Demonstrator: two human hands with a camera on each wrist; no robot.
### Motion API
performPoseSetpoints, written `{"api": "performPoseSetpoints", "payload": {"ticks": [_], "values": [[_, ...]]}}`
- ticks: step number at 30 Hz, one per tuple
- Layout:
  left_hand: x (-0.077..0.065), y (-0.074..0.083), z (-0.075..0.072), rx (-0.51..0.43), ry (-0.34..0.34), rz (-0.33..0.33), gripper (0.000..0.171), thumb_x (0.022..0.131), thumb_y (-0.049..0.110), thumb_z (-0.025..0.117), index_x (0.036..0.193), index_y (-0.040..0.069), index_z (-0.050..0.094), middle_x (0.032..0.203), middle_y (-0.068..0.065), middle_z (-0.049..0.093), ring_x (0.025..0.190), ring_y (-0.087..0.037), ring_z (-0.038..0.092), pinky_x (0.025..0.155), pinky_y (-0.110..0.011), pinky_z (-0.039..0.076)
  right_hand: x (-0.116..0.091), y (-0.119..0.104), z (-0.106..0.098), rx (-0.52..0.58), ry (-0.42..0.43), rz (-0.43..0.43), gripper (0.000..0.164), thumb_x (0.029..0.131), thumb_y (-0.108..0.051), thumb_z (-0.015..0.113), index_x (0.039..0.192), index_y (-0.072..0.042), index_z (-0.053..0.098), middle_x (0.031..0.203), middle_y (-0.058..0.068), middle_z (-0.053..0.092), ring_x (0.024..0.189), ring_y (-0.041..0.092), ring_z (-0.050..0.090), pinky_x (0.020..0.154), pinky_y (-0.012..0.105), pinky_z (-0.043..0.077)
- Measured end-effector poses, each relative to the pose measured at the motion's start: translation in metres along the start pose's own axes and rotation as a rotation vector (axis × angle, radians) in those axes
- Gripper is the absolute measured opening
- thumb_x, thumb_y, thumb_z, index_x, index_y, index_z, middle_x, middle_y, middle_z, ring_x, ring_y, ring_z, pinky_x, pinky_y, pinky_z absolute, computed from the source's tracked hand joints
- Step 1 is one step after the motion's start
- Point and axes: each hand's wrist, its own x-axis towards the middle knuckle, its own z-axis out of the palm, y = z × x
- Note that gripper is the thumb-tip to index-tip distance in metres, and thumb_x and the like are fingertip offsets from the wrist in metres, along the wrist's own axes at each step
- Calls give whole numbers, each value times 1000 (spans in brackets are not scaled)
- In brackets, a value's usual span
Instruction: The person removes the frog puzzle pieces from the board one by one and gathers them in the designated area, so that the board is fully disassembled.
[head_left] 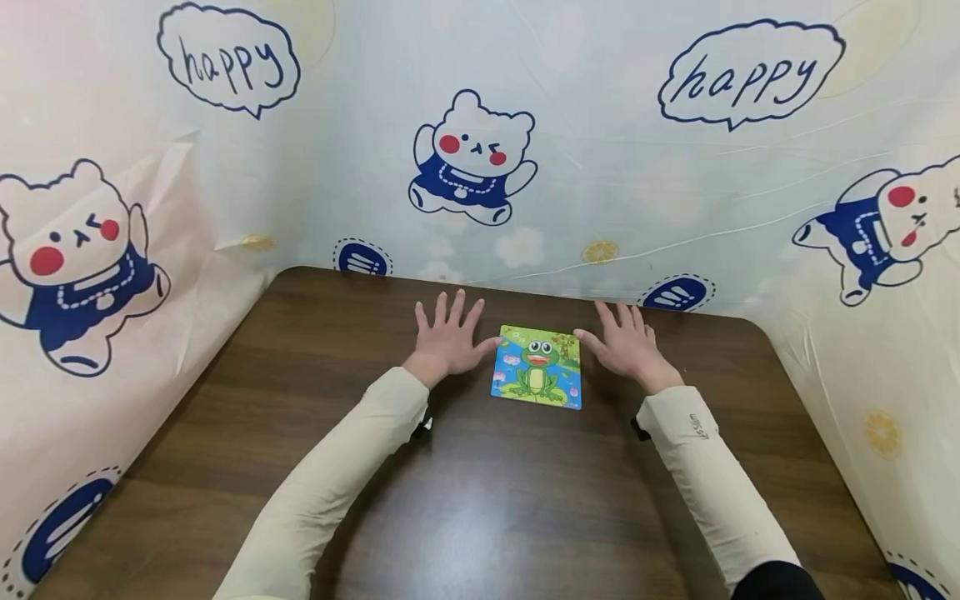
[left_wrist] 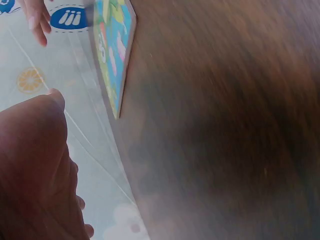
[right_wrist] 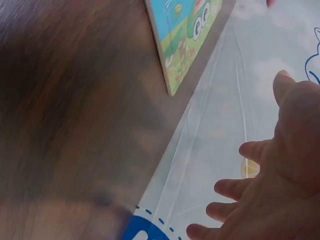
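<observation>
A square picture board with a green frog on it (head_left: 536, 367) lies flat on the brown table, looking like a puzzle. To its left is my left hand (head_left: 448, 337), fingers spread and straight, the thumb tip close to the board's upper left edge. My right hand (head_left: 628, 343) is on the other side, fingers extended, its thumb near the upper right corner. Neither hand grips anything. In the left wrist view the board (left_wrist: 114, 45) has a thin edge, and the left hand (left_wrist: 35, 170) appears apart from it. The right wrist view shows the right hand (right_wrist: 270, 185) also apart from the board (right_wrist: 182, 40).
The dark wood-grain table (head_left: 480, 500) extends around the board. A pale cloth (head_left: 600, 192) printed with cartoon bears and "happy" bubbles hangs behind the table and along both sides.
</observation>
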Motion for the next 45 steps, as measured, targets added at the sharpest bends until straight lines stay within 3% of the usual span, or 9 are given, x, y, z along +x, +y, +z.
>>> {"api": "performPoseSetpoints", "payload": {"ticks": [7, 14, 21, 27, 31, 35, 40, 45], "values": [[-8, 7, -1, -41, 27, 34, 85, 98, 71, 41, 165, 26, 15, 173, -11, 5, 158, -42, 3, 121, -71, -4, 7, -5, 4, 43, 24, -57, 83, 104, -62, 36, 164, -10, 13, 168, 27, 11, 154, 50, 11, 119, 70, 18], [-12, 12, 4, -54, -20, 73, 84, 99, 71, 38, 165, 26, 14, 173, -11, 6, 158, -40, 6, 124, -66, 4, 18, -9, 11, 155, 42, -104, 79, 104, -63, 34, 162, -9, 26, 164, 23, 28, 150, 44, 29, 118, 65, 28], [-18, 24, 10, 18, -87, 119, 83, 99, 73, 34, 165, 29, 10, 173, -8, 4, 159, -37, 6, 125, -64, 4, 31, -15, 21, 319, 69, -122, 68, 105, -59, 39, 152, -10, 47, 152, 16, 50, 134, 37, 53, 108, 58, 45], [-23, 37, 11, 8, -149, 183, 80, 100, 72, 34, 165, 30, 14, 173, -6, 5, 160, -34, 3, 124, -65, -2, 44, -22, 30, 518, -22, -94, 53, 108, -47, 42, 142, -11, 58, 126, 20, 67, 112, 36, 66, 94, 51, 55], [-29, 46, 9, 2, -209, 242, 78, 100, 70, 35, 165, 31, 14, 173, -7, 5, 160, -34, 4, 125, -64, 1, 54, -27, 37, 649, -85, -79, 46, 109, -39, 44, 137, -8, 62, 117, 24, 67, 99, 34, 65, 83, 44, 57], [-33, 54, 12, 0, -247, 327, 78, 101, 68, 37, 165, 29, 14, 173, -9, 6, 159, -35, 7, 127, -57, 11, 61, -36, 39, 690, -117, -66, 45, 110, -37, 43, 137, -7, 62, 116, 23, 66, 96, 32, 64, 78, 39, 55], [-35, 62, 18, 4, -257, 422, 79, 100, 70, 38, 165, 29, 17, 173, -9, 8, 159, -37, 7, 127, -52, 16, 68, -47, 42, 705, -163, -65, 45, 111, -37, 41, 136, -6, 62, 117, 21, 66, 96, 30, 67, 82, 39, 58], [-37, 66, 21, 8, -290, 445, 78, 100, 70, 36, 164, 28, 20, 173, -6, 8, 160, -34, 5, 128, -51, 14, 74, -53, 46, 664, -174, -50, 46, 110, -39, 41, 133, -7, 64, 115, 18, 68, 94, 28, 66, 80, 38, 57]]}}
